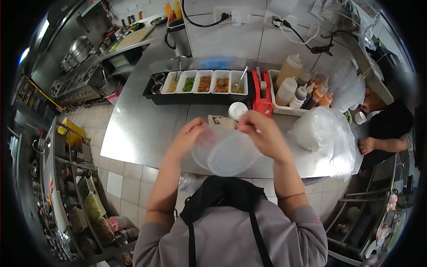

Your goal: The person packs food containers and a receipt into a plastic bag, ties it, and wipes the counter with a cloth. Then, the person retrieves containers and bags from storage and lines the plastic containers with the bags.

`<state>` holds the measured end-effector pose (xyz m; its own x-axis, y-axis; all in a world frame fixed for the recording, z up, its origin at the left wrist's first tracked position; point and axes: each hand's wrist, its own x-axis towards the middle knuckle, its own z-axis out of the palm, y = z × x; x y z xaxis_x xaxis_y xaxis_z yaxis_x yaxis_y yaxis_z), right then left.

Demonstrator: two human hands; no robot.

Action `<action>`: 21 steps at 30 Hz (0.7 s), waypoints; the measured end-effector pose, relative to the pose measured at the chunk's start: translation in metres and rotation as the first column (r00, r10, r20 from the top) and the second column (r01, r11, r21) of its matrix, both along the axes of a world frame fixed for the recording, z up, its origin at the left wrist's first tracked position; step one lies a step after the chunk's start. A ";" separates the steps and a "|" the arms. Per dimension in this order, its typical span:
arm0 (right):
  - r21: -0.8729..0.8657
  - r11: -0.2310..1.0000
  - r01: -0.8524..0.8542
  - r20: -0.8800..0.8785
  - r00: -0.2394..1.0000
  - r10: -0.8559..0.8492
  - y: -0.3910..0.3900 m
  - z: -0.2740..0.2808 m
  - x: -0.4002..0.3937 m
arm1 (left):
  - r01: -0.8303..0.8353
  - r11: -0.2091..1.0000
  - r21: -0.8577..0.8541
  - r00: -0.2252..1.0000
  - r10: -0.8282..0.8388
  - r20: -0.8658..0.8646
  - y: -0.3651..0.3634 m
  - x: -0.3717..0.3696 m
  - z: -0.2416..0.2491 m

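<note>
Above the front edge of the steel counter, my left hand (189, 139) is closed on a translucent plastic tub (201, 153), and some of its fingers show blurred through the plastic. My right hand (267, 135) pinches the upper edge of a round clear lid (233, 155), which hangs tilted and overlaps the tub in this view. Just beyond my hands are a small white bowl (238, 110) and a beige cloth-like item (222, 121), partly hidden.
A black holder carries several white trays of toppings (205, 81), some with spoons. Beside it stand a red dispenser (262, 95) and a basket (284, 109) of squeeze bottles. Plastic bags (318, 133) lie on the right. Another person's hand (367, 145) rests at the counter's right end.
</note>
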<state>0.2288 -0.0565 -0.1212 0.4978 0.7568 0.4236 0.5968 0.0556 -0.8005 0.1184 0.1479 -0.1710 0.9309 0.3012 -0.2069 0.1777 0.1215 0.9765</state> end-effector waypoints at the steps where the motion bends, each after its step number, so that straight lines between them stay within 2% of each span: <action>1: -0.010 1.000 0.010 0.017 1.000 -0.010 0.012 -0.005 0.001 | -0.039 0.999 -0.003 0.999 0.039 -0.002 -0.015 -0.001 0.006; 4: -0.045 0.999 0.026 0.027 0.999 -0.024 0.031 -0.032 0.007 | 0.021 0.970 -0.240 0.988 0.015 0.150 -0.026 0.007 -0.012; 7: -0.060 0.997 0.046 0.018 0.999 -0.045 0.033 -0.045 0.009 | 0.186 0.979 0.088 0.964 -0.199 0.174 -0.023 0.000 -0.020; 9: -0.019 0.994 0.108 0.093 0.990 -0.106 0.027 -0.045 0.011 | 0.069 0.996 0.053 0.971 -0.079 0.228 -0.025 -0.003 -0.018; 12: -0.011 0.987 -0.157 -0.030 0.987 0.157 0.016 -0.040 0.015 | -0.105 0.994 0.016 0.925 0.092 0.368 -0.028 -0.007 0.001; 13: -0.108 0.962 -0.249 -0.146 0.962 0.232 0.015 -0.025 0.014 | -0.158 0.987 -0.006 0.899 0.147 0.413 -0.030 -0.010 0.010; 16: -0.037 0.962 -0.272 0.034 0.961 0.273 0.008 0.048 0.031 | -0.297 0.955 0.005 0.654 0.199 0.730 -0.032 -0.014 0.028; 17: -0.120 0.993 0.007 0.263 0.964 0.025 -0.003 0.094 0.032 | -0.354 0.935 0.017 0.592 0.209 0.779 -0.031 -0.018 0.038; 18: 0.186 0.982 0.028 0.470 0.876 -0.114 -0.011 0.130 0.038 | -0.414 0.910 0.025 0.527 0.217 0.822 -0.028 -0.023 0.048; 19: 0.381 0.925 -0.013 0.322 0.939 -0.119 -0.016 0.166 0.046 | -0.474 0.880 0.026 0.457 0.221 0.861 -0.024 -0.027 0.055; 20: 0.571 0.820 -0.043 0.198 0.976 -0.086 -0.021 0.203 0.053 | -0.460 0.888 -0.005 0.445 0.236 0.864 -0.019 -0.031 0.058; 21: 0.737 0.649 -0.188 0.437 0.865 -0.246 -0.013 0.253 0.077 | -0.446 0.894 -0.037 0.437 0.254 0.863 -0.013 -0.039 0.058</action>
<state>0.3059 -0.0693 0.1315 0.0911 0.0640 0.9938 0.8779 0.4659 -0.1105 0.0797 0.1349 -0.1132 0.4335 0.5821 0.6879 -0.7395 -0.2065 0.6408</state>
